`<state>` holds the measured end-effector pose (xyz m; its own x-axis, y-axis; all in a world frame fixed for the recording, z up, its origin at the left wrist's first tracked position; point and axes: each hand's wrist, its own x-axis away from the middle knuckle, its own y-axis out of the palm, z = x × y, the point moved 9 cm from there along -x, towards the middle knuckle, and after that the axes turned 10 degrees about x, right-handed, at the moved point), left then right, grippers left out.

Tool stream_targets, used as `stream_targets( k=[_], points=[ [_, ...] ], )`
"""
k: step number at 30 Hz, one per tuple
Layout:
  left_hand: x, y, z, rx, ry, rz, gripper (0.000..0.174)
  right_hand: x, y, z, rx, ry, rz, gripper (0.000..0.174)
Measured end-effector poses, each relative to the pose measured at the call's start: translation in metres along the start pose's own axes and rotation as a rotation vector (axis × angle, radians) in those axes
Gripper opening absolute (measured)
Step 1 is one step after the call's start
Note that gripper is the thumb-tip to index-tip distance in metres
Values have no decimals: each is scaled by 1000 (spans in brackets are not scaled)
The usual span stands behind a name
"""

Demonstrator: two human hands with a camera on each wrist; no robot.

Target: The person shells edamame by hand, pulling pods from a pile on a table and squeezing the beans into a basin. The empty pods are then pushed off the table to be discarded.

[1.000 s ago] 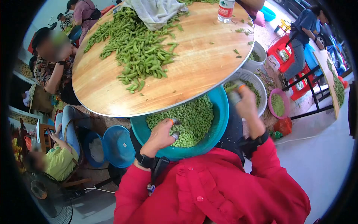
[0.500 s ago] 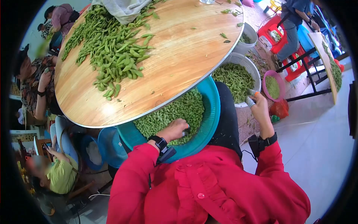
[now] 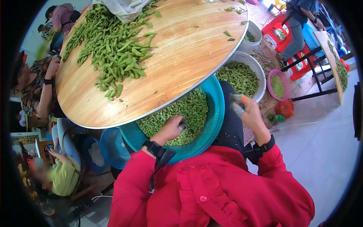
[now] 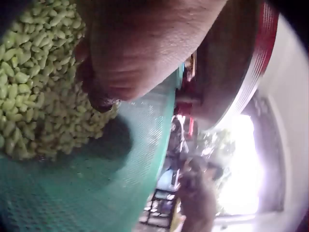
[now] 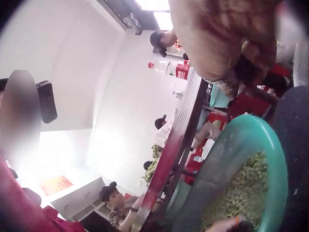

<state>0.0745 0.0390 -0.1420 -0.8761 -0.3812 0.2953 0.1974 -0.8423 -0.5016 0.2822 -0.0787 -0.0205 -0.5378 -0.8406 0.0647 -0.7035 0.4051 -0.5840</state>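
My left hand [image 3: 169, 129] is inside a teal basket [image 3: 215, 113], low over a heap of shelled green beans [image 3: 196, 108]. Its fingers bend downward and are mostly hidden; whether they hold a bean or pod I cannot tell. Grey wrapping covers a fingertip. In the left wrist view the hand [image 4: 140, 48] hangs over the beans [image 4: 43, 92]. My right hand [image 3: 251, 113] is above my right thigh, between the teal basket and a white basket [image 3: 260, 72] of green pods [image 3: 238, 79]. Its wrapped fingers [image 3: 237, 109] point left, apart, with nothing visible between them.
The round wooden table [image 3: 181, 56] overhangs the teal basket and bears a pile of soybean pods [image 3: 117, 56] and a cloth [image 3: 126, 9]. A pink basin [image 3: 288, 89] and a red bag [image 3: 284, 108] are at right, blue basins [image 3: 113, 147] at left. Several people sit or stand around.
The view shifted left and down in the first half second. My right hand went out over the white basket, then came back toward my thigh. My left hand stayed in the teal basket, moving slightly left.
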Motion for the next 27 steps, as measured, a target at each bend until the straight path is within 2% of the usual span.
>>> stream_targets(
  k=[2, 5, 6, 9, 14, 17, 24, 27],
  points=[
    [13, -15, -13, 251, -70, 105, 10, 2, 13, -16, -24, -15, -62, 25],
    [23, -15, -2, 160, -64, 71, 9, 2, 25, -22, -5, -54, -92, 24],
    [22, -5, 4, 185, 4, -4, 12, 2, 27, -22, 23, -64, -83, 24],
    [10, 18, 20, -82, 205, -87, 16, 6, 24, -28, -20, -66, -87, 23],
    [-13, 52, 1, -300, 139, -295, 19, 13, 18, -18, 22, 7, -105, 23],
    [-15, 62, -1, -347, 157, -333, 17, 12, 20, -6, -11, 29, -99, 22],
    [-21, 58, 1, -402, 183, -230, 11, 9, 18, -14, 18, 28, -100, 22],
    [-18, 27, 0, -189, 47, -74, 11, 10, 21, -11, 25, 38, -111, 22]
  ],
)
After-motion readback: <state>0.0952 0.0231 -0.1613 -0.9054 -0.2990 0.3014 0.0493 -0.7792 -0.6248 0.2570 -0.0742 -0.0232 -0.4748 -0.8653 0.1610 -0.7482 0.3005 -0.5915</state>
